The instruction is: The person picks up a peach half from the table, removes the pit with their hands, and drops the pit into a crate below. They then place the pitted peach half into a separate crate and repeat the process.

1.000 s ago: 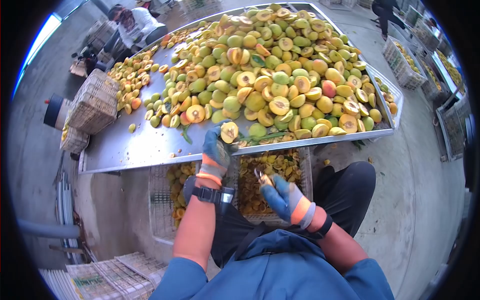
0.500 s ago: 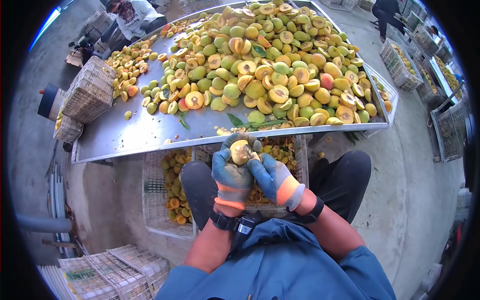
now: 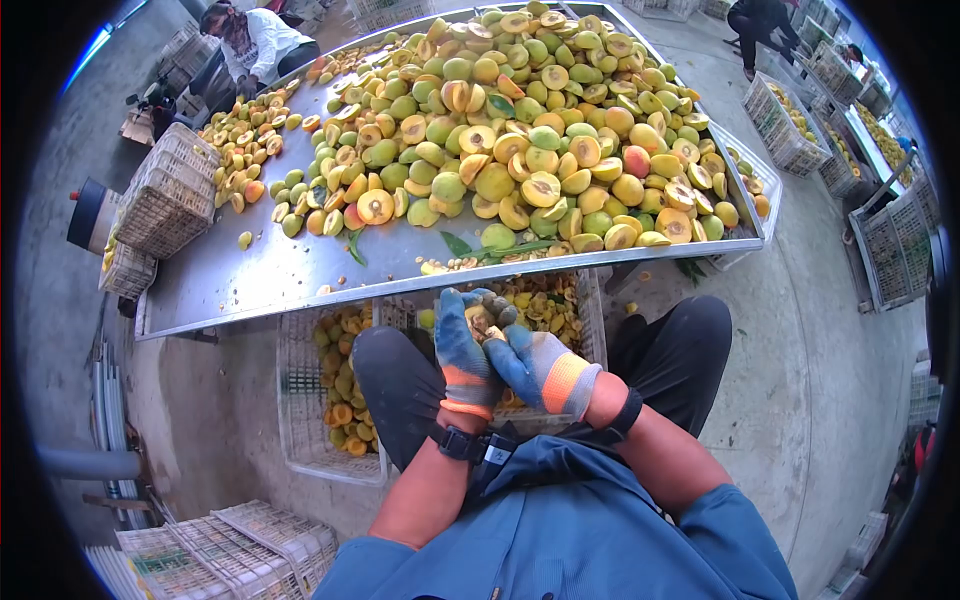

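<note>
Just past the table's near edge, my gloved left hand [image 3: 464,350] curls round an apricot half [image 3: 480,319], its cut face partly showing between the fingers. Against it presses my right hand [image 3: 532,362], in a matching blue-grey glove with an orange band. The right fingers are closed, but whatever they hold is hidden behind glove and fruit. Both hands meet above a white crate [image 3: 590,320] of apricot pieces between my knees. Beyond them, a large heap of halved green-yellow apricots [image 3: 500,150] covers much of the metal table [image 3: 240,285].
Stacked crates [image 3: 172,185] stand at the table's left end. A second crate of apricots [image 3: 300,420] sits beneath the table edge. A co-worker [image 3: 255,50] works at the far left corner; another person [image 3: 765,30] is at the far right, near more crates [image 3: 785,130].
My hands have drawn closer together and dropped slightly. The apricot half has turned, so less of its cut face shows. The small dark tool tip seen at it earlier is now hidden.
</note>
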The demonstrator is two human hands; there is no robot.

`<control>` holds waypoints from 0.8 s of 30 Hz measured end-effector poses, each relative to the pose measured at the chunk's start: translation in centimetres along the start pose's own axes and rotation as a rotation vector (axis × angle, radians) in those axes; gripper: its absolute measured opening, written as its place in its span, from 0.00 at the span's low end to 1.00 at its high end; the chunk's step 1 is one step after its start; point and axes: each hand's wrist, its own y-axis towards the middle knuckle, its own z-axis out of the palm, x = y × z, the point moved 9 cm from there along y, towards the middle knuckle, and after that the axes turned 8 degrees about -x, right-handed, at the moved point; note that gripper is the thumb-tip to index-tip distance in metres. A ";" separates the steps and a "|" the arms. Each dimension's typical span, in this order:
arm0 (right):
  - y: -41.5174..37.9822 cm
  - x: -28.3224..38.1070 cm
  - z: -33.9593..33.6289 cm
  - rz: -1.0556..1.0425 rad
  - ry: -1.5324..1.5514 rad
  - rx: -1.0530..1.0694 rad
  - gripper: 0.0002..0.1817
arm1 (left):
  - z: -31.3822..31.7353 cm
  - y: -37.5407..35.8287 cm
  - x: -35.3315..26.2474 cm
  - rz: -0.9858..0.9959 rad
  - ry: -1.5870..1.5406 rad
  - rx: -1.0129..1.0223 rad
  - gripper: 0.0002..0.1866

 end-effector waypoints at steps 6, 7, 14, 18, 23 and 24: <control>-1.9 -3.1 2.7 0.740 0.584 0.306 0.21 | -1.9 0.4 0.9 0.028 0.011 -0.014 0.23; -1.9 -3.3 2.7 0.742 0.584 0.306 0.21 | -2.6 0.7 1.1 0.022 0.042 -0.046 0.23; -1.3 -2.9 3.1 0.152 0.296 0.278 0.24 | -4.8 0.4 2.8 -0.021 0.056 -0.220 0.26; -3.0 -3.7 3.8 0.541 0.632 0.427 0.25 | -4.1 -0.1 3.0 -0.092 0.056 -0.064 0.26; -5.6 -3.8 5.9 0.952 1.202 0.480 0.20 | -2.5 -0.6 2.8 -0.109 0.031 0.164 0.27; -5.9 -2.9 6.2 1.043 1.473 0.508 0.19 | -2.3 -0.8 3.0 -0.144 0.021 0.205 0.27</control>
